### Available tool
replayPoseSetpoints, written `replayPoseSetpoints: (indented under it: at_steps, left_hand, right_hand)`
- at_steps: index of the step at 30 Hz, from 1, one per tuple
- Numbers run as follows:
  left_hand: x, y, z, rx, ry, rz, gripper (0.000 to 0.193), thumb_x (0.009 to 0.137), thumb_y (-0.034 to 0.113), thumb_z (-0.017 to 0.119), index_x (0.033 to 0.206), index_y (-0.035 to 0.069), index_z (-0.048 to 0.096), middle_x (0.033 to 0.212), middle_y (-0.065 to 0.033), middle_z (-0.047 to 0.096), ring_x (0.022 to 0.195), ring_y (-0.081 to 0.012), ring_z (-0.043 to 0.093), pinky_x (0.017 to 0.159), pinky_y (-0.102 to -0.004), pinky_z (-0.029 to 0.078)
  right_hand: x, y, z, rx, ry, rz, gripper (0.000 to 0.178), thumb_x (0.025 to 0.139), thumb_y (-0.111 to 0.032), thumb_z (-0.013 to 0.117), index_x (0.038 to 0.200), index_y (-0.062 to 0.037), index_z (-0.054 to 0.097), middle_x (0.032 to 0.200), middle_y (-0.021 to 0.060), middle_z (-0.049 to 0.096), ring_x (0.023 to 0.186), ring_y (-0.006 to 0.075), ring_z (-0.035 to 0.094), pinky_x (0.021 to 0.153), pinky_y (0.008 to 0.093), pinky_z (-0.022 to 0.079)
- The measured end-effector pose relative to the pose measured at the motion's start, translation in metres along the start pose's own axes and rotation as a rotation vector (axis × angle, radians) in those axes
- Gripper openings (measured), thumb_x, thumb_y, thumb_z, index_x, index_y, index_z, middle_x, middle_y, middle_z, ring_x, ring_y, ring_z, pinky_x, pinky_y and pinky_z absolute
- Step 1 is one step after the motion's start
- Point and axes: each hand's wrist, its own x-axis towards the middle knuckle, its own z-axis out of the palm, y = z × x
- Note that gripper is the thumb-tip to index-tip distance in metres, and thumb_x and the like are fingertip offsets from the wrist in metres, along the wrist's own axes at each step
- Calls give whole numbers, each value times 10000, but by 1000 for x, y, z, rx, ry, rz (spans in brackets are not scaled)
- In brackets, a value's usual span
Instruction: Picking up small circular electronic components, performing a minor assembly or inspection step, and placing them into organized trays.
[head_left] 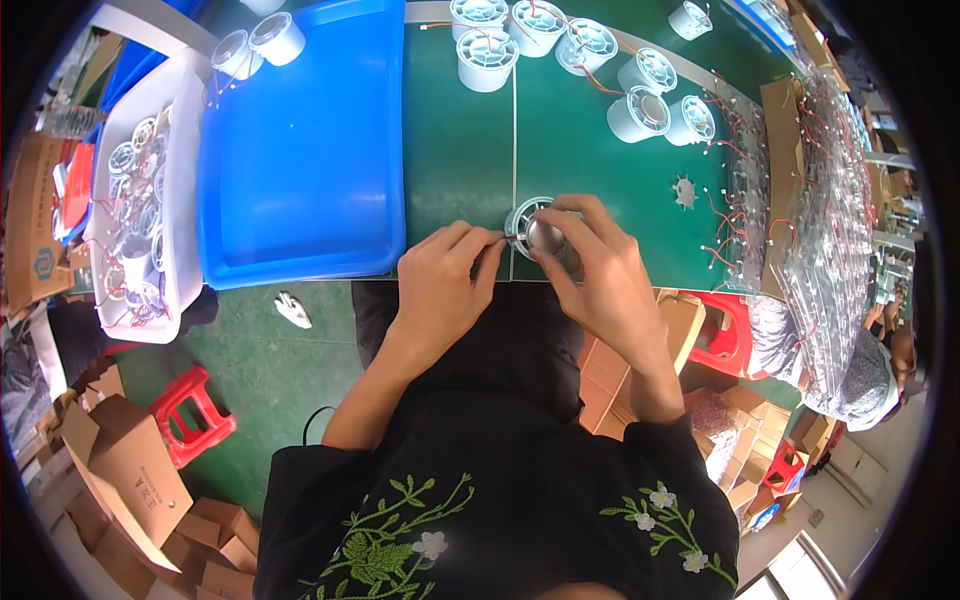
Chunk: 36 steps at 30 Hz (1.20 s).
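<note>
In front of me at the table's near edge stands a pale blue-white round plastic housing (517,215) with ribs inside. My right hand (605,272) comes over it from the right, thumb and fingers closed round a silver round metal part (545,238), like a small motor, at the housing's open top. From the left, my left hand (447,280) reaches the housing's rim, with thumb and forefinger pinched together. A thin dark, reddish bit, perhaps a wire end, shows at those fingertips, too small to name surely.
A blue tray (300,170) lies left, beside a white bin (185,285) of round parts and wires. Several similar housings (487,62) with wires stand at the back. To the right are a star-shaped piece (684,192), clear trays with red wires (825,200) and a red stool (728,335).
</note>
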Motion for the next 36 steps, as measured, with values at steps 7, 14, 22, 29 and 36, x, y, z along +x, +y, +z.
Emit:
replayPoseSetpoints:
  at_steps: [7,14,22,29,36]
  left_hand:
    - [5,-1,-1,-33,30,52,109,796,48,657,904,63,663,709,-72,579,628,-261,586,534,-367,455]
    - [7,2,-2,-30,-38,90,219,817,0,625,1024,51,674,676,-96,560,545,-232,523,497,-344,410]
    - [5,9,1,-114,28,86,200,818,-10,629,1005,39,678,685,-112,595,498,-217,519,469,-317,398]
    - [6,7,0,-97,27,58,140,815,-2,637,943,37,680,702,-118,623,493,-219,539,464,-310,407]
    - [4,-4,9,-55,-18,39,110,822,18,638,919,43,684,701,-115,626,498,-226,544,466,-320,408]
  right_hand:
    - [1,3,-4,-82,19,-29,327,731,33,718,1044,5,626,1061,113,587,569,191,570,524,303,464]
    - [2,4,-8,-12,0,16,334,732,40,713,1052,4,623,1062,111,591,575,169,566,514,292,457]
    - [0,1,-15,-39,53,20,340,732,43,712,1057,0,623,1053,111,599,572,152,557,508,279,449]
    - [-2,9,-9,-47,18,20,328,729,42,715,1044,6,630,1042,106,602,554,150,547,500,277,444]
    - [0,8,-6,-13,11,9,314,720,39,727,1021,9,645,1034,105,602,543,146,544,493,276,441]
